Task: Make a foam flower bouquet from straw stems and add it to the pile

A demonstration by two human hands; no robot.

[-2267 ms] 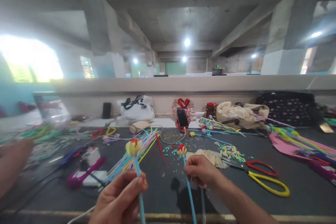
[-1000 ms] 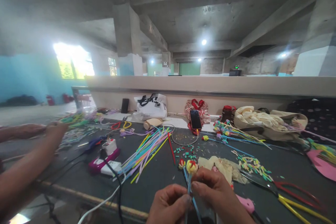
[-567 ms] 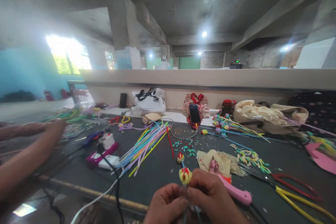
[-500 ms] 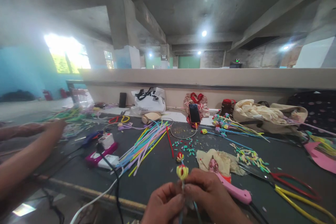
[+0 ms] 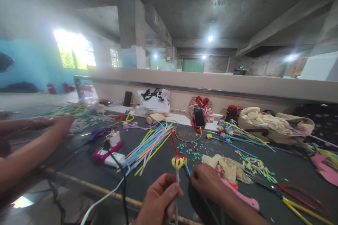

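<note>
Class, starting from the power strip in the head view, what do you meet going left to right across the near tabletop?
Power strip, bundle of coloured stems, yellow-and-red flower in the left grip, right grip, pink tool, large scissors.

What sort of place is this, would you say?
Probably a craft workshop: the left hand holds a flower, coloured sticks and large scissors lie on the table, and the ceiling looks like bare concrete.
</note>
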